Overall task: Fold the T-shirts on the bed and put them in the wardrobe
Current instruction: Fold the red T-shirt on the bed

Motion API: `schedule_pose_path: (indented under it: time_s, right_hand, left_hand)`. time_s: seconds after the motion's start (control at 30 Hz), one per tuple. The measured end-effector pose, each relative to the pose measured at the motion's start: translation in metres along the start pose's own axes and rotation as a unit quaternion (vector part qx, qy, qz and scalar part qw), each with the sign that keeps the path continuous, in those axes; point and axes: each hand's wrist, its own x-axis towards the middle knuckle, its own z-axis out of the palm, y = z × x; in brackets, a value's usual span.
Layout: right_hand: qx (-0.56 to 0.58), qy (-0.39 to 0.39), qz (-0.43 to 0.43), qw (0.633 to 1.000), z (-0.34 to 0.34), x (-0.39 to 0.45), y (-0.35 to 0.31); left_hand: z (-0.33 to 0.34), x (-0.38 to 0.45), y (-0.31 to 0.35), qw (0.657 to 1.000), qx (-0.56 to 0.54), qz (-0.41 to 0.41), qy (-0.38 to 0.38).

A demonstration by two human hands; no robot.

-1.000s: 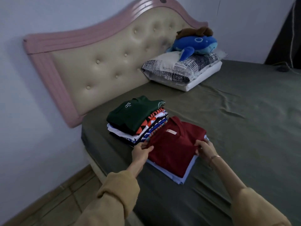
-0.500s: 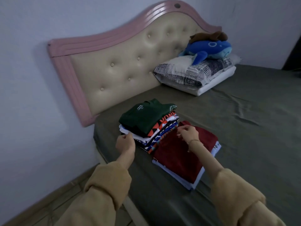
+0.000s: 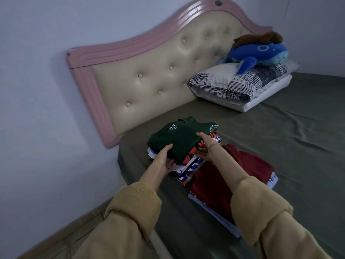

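Fingers of both hands clasp a pile of folded T-shirts (image 3: 188,156) near the left edge of the bed (image 3: 280,143). On the left hand (image 3: 165,157) the thumb lies on the green T-shirt (image 3: 180,138) that tops the pile, with the other fingers tucked under it. On the right hand (image 3: 204,146) the thumb rests on the green shirt's right edge while the fingers curl in lower among the striped layers. Just right of the pile and touching it lies a second, flatter pile topped by a red T-shirt (image 3: 233,176). Far right, a blue plush whale (image 3: 261,53) sits on stacked pillows (image 3: 233,85) against the padded headboard (image 3: 158,77).
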Motion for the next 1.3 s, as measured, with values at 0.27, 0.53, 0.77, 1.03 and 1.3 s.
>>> schedule_pose_path:
  time_s: [0.27, 0.53, 0.77, 1.03, 1.3]
  right_hand:
    - [0.074, -0.053, -0.021, 0.996, 0.013, 0.018, -0.005]
    - [0.099, -0.117, -0.054, 0.987, 0.017, 0.015, -0.010]
    - [0.185, -0.174, -0.092, 0.963, 0.000, -0.005, -0.008]
    - [0.284, -0.110, -0.104, 0.947, -0.061, -0.015, -0.023]
    - [0.193, -0.100, -0.079, 0.973, -0.144, -0.018, -0.003]
  left_hand:
    - [0.003, -0.002, 0.011, 0.999, -0.012, 0.013, -0.041]
    - [0.008, -0.011, 0.018, 0.996, -0.012, 0.017, -0.083]
    - [0.020, -0.007, 0.020, 0.990, -0.055, 0.059, -0.117]
    - [0.039, -0.019, -0.004, 0.973, -0.018, 0.088, -0.214]
    - [0.050, -0.033, -0.087, 0.983, 0.002, 0.047, -0.176]
